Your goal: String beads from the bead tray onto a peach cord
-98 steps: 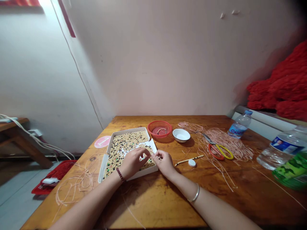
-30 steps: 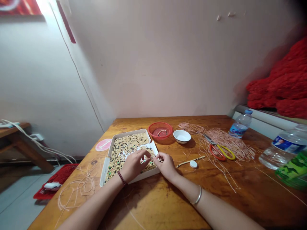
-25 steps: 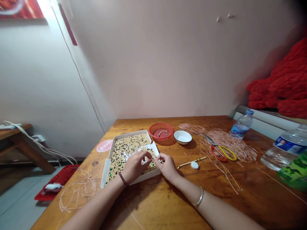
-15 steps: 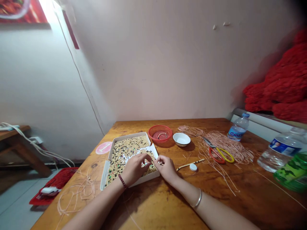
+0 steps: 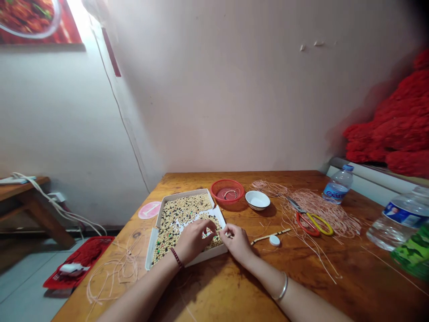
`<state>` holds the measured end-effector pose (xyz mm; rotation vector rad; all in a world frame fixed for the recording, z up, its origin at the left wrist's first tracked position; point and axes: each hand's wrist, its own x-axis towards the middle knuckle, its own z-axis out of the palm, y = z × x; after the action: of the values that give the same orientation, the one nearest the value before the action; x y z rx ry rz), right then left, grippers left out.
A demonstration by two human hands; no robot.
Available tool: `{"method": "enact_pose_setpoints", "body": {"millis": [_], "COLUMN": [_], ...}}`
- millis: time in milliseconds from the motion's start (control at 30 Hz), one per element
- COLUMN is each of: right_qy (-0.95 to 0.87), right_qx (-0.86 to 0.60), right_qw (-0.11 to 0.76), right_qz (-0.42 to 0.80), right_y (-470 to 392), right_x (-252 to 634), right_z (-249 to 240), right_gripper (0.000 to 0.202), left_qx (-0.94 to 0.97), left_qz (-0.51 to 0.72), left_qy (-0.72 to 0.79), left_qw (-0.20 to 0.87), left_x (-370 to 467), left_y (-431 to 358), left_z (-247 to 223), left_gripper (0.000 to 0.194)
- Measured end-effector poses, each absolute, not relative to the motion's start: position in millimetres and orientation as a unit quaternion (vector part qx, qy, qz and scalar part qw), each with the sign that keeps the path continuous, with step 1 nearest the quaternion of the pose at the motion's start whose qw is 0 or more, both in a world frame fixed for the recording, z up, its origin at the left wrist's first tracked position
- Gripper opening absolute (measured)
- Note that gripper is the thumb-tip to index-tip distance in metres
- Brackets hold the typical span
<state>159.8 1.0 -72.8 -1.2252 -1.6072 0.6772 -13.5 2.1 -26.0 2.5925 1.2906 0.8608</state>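
A shallow white box (image 5: 210,256) of cream, black and a few green beads lies on the wooden table. Over its right part is my left hand (image 5: 194,239), thumb and forefinger curved toward each other in a pinch; what lies between the tips is too small to make out. At the box's right edge my right hand (image 5: 235,241) is closed, its fingertips pressed together near the left fingertips, and anything held there is hidden. A strand of beads (image 5: 268,236) and a round white lid (image 5: 274,240) lie to the right of my right hand.
Behind the box are a red basket (image 5: 227,192) with a beaded loop and a white bowl (image 5: 257,200). Scissors (image 5: 310,219) lie on pink cords (image 5: 330,213) at right, near bottles (image 5: 338,184). Loose cord (image 5: 115,268) and a pink disc (image 5: 149,210) lie left.
The whole view has shifted, so things appear slightly lower and farther right. Both hands keep nearly the same pose at the box's right side.
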Motion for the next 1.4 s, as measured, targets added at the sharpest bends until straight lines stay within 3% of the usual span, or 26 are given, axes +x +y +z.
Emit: {"method": "enact_pose_setpoints", "body": {"millis": [500, 1067, 1400], "right_qy": [-0.681, -0.652, -0.656], "right_qx": [-0.485, -0.482, -0.494], "right_qw": [0.485, 0.476, 0.465], "right_qz": [0.257, 0.339, 0.331], "right_y": [-3.7, -2.2, -3.7], "right_x": [158.0, 163.3, 165.3], "right_z": [-65.3, -70.1, -67.9], "right_gripper": [0.019, 0.029, 0.026], "left_qx": [0.857, 0.866, 0.861], "left_qz": [0.289, 0.262, 0.296], "left_qy": [0.422, 0.426, 0.412], "left_qw": [0.064, 0.014, 0.042], "left_x": [-12.5, -8.7, -10.9], "left_y": [0.6, -1.7, -0.1], "left_z": [-23.9, -25.8, -32.1], "left_gripper": [0.007, 0.010, 0.010]}}
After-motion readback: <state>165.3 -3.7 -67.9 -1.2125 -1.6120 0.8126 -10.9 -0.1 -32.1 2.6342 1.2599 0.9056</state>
